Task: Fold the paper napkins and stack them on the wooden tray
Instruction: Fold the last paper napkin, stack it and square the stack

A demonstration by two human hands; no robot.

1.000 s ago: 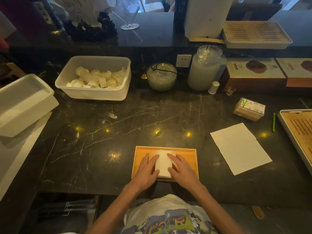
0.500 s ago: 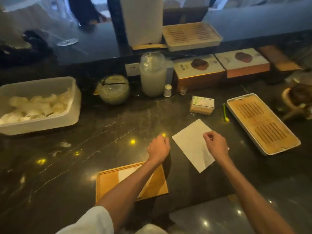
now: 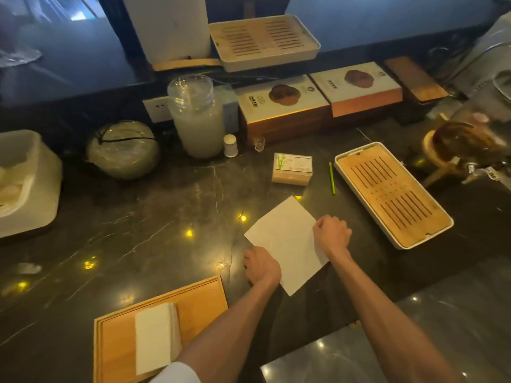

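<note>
A flat white paper napkin (image 3: 284, 241) lies unfolded on the dark marble counter. My right hand (image 3: 331, 234) rests on its right edge with the fingers curled, pinching the paper. My left hand (image 3: 261, 266) sits at the napkin's lower left edge, fingers curled down on or beside the paper. The wooden tray (image 3: 199, 308) stands at the lower left near the counter's front edge. A stack of folded white napkins (image 3: 156, 337) lies in it, partly behind my left forearm.
A slatted tea tray (image 3: 392, 194) lies to the right, a green pen (image 3: 331, 178) and a small toothpick box (image 3: 291, 168) beyond the napkin. A glass jar (image 3: 196, 117), a round bowl (image 3: 123, 149) and a white tub (image 3: 25, 183) stand at the back and left.
Both hands left the folded stack on the wooden tray and moved right to the flat napkin. My left hand has come down to its lower left edge; the view has swung right.
</note>
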